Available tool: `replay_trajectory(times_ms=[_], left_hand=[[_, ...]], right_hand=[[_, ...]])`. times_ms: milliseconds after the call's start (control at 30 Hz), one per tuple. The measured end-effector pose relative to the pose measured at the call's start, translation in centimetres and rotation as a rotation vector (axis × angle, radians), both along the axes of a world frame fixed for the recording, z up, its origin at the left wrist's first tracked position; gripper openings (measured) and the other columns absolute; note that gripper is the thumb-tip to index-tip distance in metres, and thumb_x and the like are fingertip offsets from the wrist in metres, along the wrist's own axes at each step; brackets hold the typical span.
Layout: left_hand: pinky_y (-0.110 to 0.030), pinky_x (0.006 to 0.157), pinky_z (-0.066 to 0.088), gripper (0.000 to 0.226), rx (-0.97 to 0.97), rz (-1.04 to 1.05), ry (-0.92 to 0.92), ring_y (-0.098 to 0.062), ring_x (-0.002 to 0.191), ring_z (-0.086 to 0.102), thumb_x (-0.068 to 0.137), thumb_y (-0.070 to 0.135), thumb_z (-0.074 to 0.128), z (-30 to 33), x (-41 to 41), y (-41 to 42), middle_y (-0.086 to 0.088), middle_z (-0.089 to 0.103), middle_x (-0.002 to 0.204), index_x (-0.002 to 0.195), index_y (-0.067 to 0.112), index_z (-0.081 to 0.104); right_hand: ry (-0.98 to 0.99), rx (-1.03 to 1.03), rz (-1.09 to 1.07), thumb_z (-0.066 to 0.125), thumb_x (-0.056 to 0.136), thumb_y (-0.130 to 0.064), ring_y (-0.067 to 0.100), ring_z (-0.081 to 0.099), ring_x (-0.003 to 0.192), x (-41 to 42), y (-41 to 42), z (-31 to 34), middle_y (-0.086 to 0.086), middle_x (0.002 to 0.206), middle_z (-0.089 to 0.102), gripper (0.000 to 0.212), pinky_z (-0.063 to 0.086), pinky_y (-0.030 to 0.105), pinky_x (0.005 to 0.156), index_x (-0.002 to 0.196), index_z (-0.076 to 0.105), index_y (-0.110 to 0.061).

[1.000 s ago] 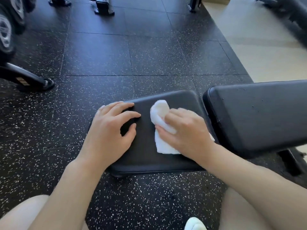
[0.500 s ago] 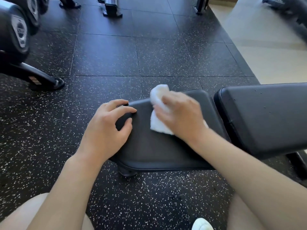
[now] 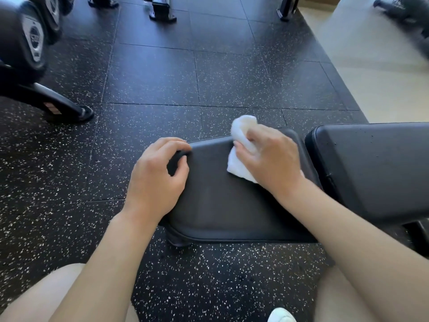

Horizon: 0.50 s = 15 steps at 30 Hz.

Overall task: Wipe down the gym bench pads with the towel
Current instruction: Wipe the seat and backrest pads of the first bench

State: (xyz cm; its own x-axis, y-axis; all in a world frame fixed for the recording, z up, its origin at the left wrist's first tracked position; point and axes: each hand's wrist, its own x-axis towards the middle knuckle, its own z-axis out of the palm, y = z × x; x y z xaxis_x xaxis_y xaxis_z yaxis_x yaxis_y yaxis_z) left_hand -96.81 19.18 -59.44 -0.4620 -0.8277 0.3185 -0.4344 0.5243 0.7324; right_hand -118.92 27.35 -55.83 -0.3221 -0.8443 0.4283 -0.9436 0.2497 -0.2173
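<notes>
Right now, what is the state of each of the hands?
Left hand: curled over the seat pad corner, gripping it.
Right hand: holding the white towel.

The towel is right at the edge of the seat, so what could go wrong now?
The white towel is bunched under the right hand and already pokes past the seat pad's far edge, so it might slip off onto the floor. A bunched towel may also miss spots. The back pad could get forgotten.
</notes>
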Motion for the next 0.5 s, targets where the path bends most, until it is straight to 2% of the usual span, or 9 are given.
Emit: replay_trajectory(times_ms=[67, 100, 133, 200, 300, 333, 400, 500], left_hand=[[-0.028, 0.099, 0.051, 0.022, -0.008, 0.027, 0.015, -0.012, 0.107, 0.067, 0.093, 0.003, 0.068, 0.1, -0.3, -0.1, 0.01, 0.071, 0.113, 0.106, 0.018, 0.075], [-0.028, 0.099, 0.051, 0.021, -0.008, 0.037, 0.023, -0.012, 0.107, 0.068, 0.093, 0.002, 0.068, 0.1, -0.3, -0.1, 0.01, 0.072, 0.112, 0.105, 0.017, 0.076], [-0.027, 0.099, 0.052, 0.021, -0.011, 0.041, 0.029, -0.012, 0.106, 0.068, 0.092, 0.002, 0.069, 0.1, -0.3, -0.1, 0.009, 0.072, 0.112, 0.104, 0.017, 0.077], [-0.027, 0.099, 0.052, 0.02, -0.022, 0.039, 0.031, -0.012, 0.107, 0.068, 0.092, 0.002, 0.069, 0.0, -0.3, -0.1, 0.008, 0.072, 0.113, 0.104, 0.016, 0.077], [-0.034, 0.101, 0.053, 0.019, -0.019, 0.032, 0.006, -0.015, 0.11, 0.068, 0.093, 0.005, 0.07, 0.1, -0.1, -0.1, 0.009, 0.071, 0.117, 0.107, 0.016, 0.076], [-0.035, 0.102, 0.053, 0.02, -0.014, 0.027, -0.009, -0.016, 0.112, 0.067, 0.093, 0.007, 0.07, 0.2, 0.0, 0.1, 0.009, 0.07, 0.119, 0.109, 0.017, 0.075], [-0.036, 0.104, 0.051, 0.022, 0.005, 0.01, -0.039, -0.017, 0.116, 0.064, 0.093, 0.01, 0.069, 0.2, -0.1, 0.6, 0.011, 0.067, 0.124, 0.112, 0.019, 0.073], [-0.03, 0.105, 0.048, 0.025, 0.039, 0.012, -0.049, -0.015, 0.118, 0.061, 0.095, 0.01, 0.065, 0.2, -0.2, 0.9, 0.011, 0.065, 0.125, 0.118, 0.019, 0.07]], right_hand=[[0.128, -0.009, 0.07, 0.068, 0.09, -0.031, 0.027, 0.062, 0.069, 3.1, 0.0, -0.6, -0.001, 0.078, 0.061, 0.013, 0.045, 0.034, 0.057, 0.097, 0.065, -0.021], [0.186, -0.027, 0.121, 0.063, 0.091, -0.03, 0.026, 0.059, 0.066, 4.6, 0.5, -0.8, 0.0, 0.078, 0.058, 0.019, 0.047, 0.036, 0.056, 0.104, 0.068, -0.017], [0.192, -0.042, 0.198, 0.061, 0.092, -0.031, 0.025, 0.056, 0.064, 5.5, 1.5, -1.1, 0.0, 0.075, 0.055, 0.019, 0.047, 0.038, 0.056, 0.099, 0.069, -0.014], [0.096, -0.064, 0.386, 0.067, 0.092, -0.031, 0.023, 0.048, 0.062, 6.0, 4.0, -1.3, -0.001, 0.069, 0.05, 0.022, 0.044, 0.036, 0.056, 0.078, 0.063, -0.015], [0.003, 0.01, 0.582, 0.074, 0.092, -0.029, 0.018, 0.033, 0.066, 2.4, 6.6, -0.6, -0.005, 0.07, 0.045, 0.032, 0.031, 0.027, 0.062, 0.07, 0.056, -0.016], [-0.023, 0.044, 0.562, 0.074, 0.092, -0.029, 0.017, 0.033, 0.067, 0.6, 6.6, -0.4, -0.006, 0.071, 0.041, 0.034, 0.03, 0.027, 0.064, 0.069, 0.053, -0.016], [-0.079, 0.061, 0.366, 0.073, 0.091, -0.033, 0.017, 0.037, 0.068, -3.1, 5.4, -0.4, -0.009, 0.072, 0.038, 0.034, 0.034, 0.03, 0.064, 0.07, 0.053, -0.016], [-0.067, 0.034, 0.035, 0.067, 0.089, -0.044, 0.027, 0.056, 0.068, -5.7, 1.9, -0.5, -0.005, 0.071, 0.049, 0.031, 0.039, 0.033, 0.065, 0.077, 0.057, -0.017]])
